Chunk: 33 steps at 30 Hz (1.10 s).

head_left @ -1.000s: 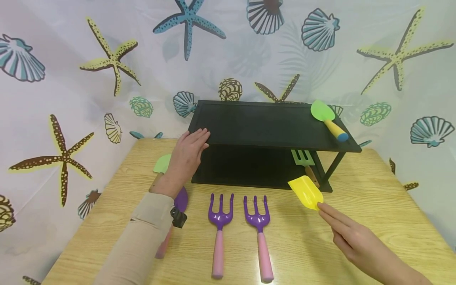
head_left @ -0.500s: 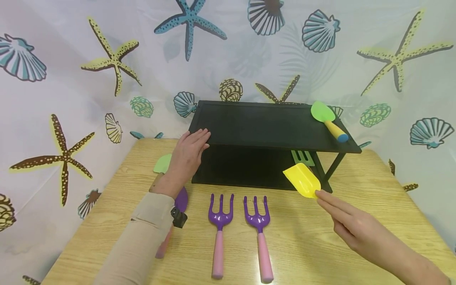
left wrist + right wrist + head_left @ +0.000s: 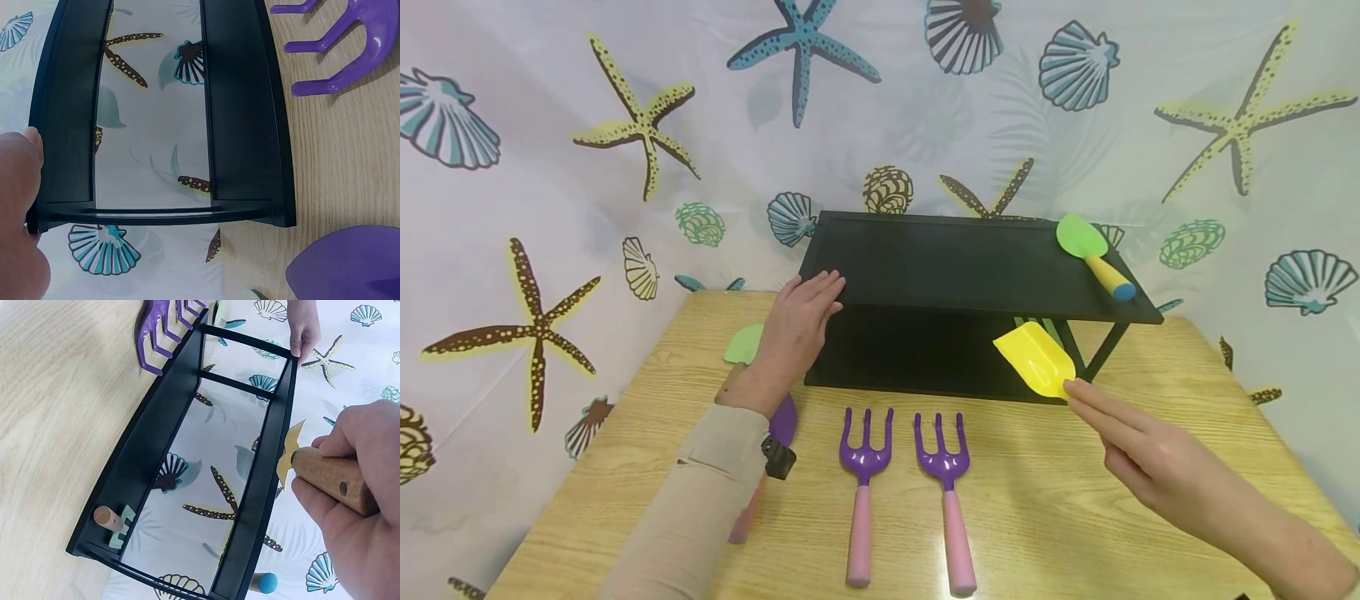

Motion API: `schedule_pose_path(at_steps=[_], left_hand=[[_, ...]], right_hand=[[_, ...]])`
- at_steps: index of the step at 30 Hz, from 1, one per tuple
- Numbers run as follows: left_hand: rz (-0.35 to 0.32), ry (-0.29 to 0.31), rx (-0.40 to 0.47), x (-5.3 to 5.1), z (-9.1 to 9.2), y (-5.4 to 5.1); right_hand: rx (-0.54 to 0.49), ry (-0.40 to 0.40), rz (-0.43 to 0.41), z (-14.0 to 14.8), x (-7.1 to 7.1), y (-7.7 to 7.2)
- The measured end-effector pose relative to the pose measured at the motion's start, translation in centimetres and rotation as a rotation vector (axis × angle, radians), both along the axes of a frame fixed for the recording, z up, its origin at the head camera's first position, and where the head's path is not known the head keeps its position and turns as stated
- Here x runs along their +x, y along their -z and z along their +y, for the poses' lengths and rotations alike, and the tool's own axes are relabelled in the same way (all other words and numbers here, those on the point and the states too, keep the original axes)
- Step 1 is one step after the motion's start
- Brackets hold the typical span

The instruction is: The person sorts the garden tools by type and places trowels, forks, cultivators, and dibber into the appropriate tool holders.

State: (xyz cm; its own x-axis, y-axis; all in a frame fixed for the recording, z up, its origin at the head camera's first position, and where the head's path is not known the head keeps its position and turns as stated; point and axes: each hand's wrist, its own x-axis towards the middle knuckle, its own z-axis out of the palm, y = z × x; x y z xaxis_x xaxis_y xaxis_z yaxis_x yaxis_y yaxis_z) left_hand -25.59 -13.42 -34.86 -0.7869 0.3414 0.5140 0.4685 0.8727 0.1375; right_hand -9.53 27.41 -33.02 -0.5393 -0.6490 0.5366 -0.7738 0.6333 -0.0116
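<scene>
My right hand [image 3: 1157,454] holds a yellow toy shovel [image 3: 1037,358] by its wooden handle [image 3: 328,478]. The shovel's scoop is in front of the black two-tier shelf's right part, between the boards in the head view. With my left hand [image 3: 801,325] I hold the left front corner of the shelf's top board [image 3: 940,262]; fingers lie on top, and the thumb is at the front edge. A green trowel [image 3: 1082,237] with a yellow handle lies on the top board at right. Mostly hidden behind the scoop, a green fork [image 3: 122,525] lies on the lower board.
Two purple forks [image 3: 865,458] with pink handles lie on the wooden table [image 3: 1165,517] before the shelf. A purple trowel [image 3: 784,419] and a light green tool [image 3: 745,342] are partly under my left arm. A shell-patterned cloth [image 3: 880,108] hangs behind.
My right hand has raised the yellow shovel forward toward the shelf, so that it now covers most of the green fork. My left hand stays at the shelf corner.
</scene>
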Motion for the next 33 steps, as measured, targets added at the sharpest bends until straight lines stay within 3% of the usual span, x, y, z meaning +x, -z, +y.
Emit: schedule_pose_path(at_steps=[8, 15, 26, 33], left_hand=[[0.009, -0.002, -0.007, 0.0, 0.0, -0.1], [0.000, -0.009, -0.009, 0.0, 0.0, -0.1], [0.000, -0.008, -0.007, 0.0, 0.0, -0.1], [0.009, 0.001, 0.004, -0.1, -0.1, 0.1]], right_hand=[[-0.004, -0.011, 0.022, -0.1, -0.7, -0.8], [-0.048, -0.035, 0.038, -0.4, -2.4, -1.3], [0.040, 0.081, -0.028, -1.1, -4.8, -3.1], [0.051, 0.172, -0.143, -1.8, -6.3, -4.1]])
